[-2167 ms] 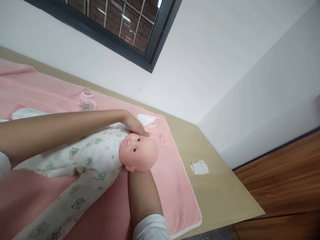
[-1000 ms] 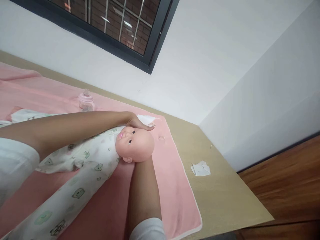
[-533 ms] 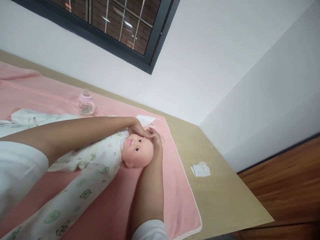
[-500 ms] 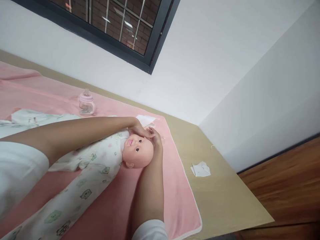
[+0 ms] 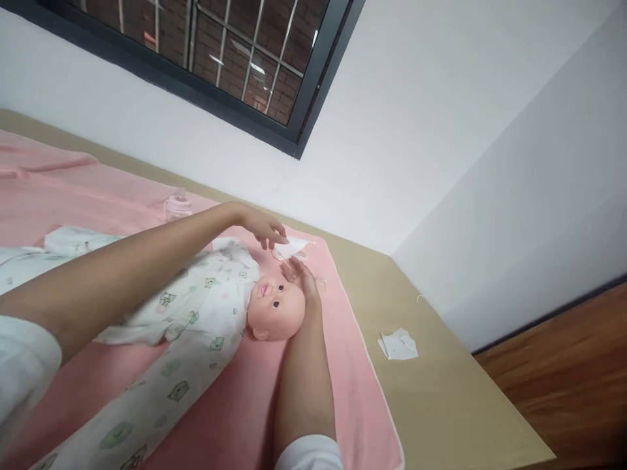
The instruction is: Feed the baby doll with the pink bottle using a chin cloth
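A baby doll (image 5: 279,312) in a white suit with green animal prints lies on its back on a pink blanket (image 5: 365,398). My left hand (image 5: 263,227) hovers beyond the doll's shoulder, fingers apart and drooping. Its fingertips are at the near edge of a white tissue (image 5: 292,247); whether they touch it I cannot tell. Beside the top of the doll's head rests my right hand (image 5: 302,277), open, with the fingers loosely spread and nothing seen in them. My right wrist and forearm lie along the head.
A pink-topped baby bottle (image 5: 179,206) stands behind my left forearm, partly hidden. On the tan tabletop (image 5: 441,405) to the right lies a crumpled white tissue (image 5: 398,344). A white wall (image 5: 372,150) and a dark window frame (image 5: 289,140) rise behind the table.
My left hand has lifted off the doll's head and away from my right hand, moving back to the white tissue. My right hand stays by the head. The view has shifted slightly.
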`<state>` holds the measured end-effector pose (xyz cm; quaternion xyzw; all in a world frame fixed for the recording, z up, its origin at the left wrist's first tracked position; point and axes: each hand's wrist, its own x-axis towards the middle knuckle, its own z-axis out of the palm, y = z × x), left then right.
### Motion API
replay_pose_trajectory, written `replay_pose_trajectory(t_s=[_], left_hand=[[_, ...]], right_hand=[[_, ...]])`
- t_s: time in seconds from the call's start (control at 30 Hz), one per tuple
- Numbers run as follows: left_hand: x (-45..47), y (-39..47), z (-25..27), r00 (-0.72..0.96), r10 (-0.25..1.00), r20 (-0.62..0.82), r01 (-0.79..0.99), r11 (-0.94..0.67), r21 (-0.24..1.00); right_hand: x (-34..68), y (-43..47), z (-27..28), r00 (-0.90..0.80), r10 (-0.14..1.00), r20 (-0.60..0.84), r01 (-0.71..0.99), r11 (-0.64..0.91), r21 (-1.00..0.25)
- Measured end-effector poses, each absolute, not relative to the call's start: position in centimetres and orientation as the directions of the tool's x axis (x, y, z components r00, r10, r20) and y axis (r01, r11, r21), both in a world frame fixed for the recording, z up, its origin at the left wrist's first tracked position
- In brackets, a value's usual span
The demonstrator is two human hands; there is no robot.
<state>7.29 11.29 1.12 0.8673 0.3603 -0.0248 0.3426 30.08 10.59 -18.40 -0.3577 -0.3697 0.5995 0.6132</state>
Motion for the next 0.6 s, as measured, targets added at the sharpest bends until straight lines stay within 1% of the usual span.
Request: replay_pose_trajectory(t_s=[0.07,0.17,0.33,0.47,0.6], left_hand=[[4.6,10.2,2.1,0.704,0.681,-0.200,0.658,-0.521,0.543],[1.4,8.2,2.0,0.646,0.745,-0.168,0.702,-0.493,0.515],[-0.9,5.6,-0.1,0.633,0.752,-0.183,0.740,-0.518,0.430],[-1.3,5.1,-0.9,0.646,0.739,-0.194,0.732,-0.527,0.432],[-1.8,5.2,-0.8,0.602,0.774,-0.194,0.768,-0.495,0.407]], right_hand=[[30.1,10.3,-18.0,-0.018,1.000,-0.008,-0.473,-0.016,-0.881],[30.1,10.0,-17.4,-0.041,0.998,-0.044,-0.471,-0.058,-0.880],[29.7,9.0,-17.0,0.008,0.999,-0.053,-0.477,-0.043,-0.878],[29.2,8.2,-16.5,0.041,0.999,-0.035,-0.452,-0.013,-0.892],[28.9,8.2,-15.8,0.049,0.999,-0.001,-0.398,0.018,-0.917]])
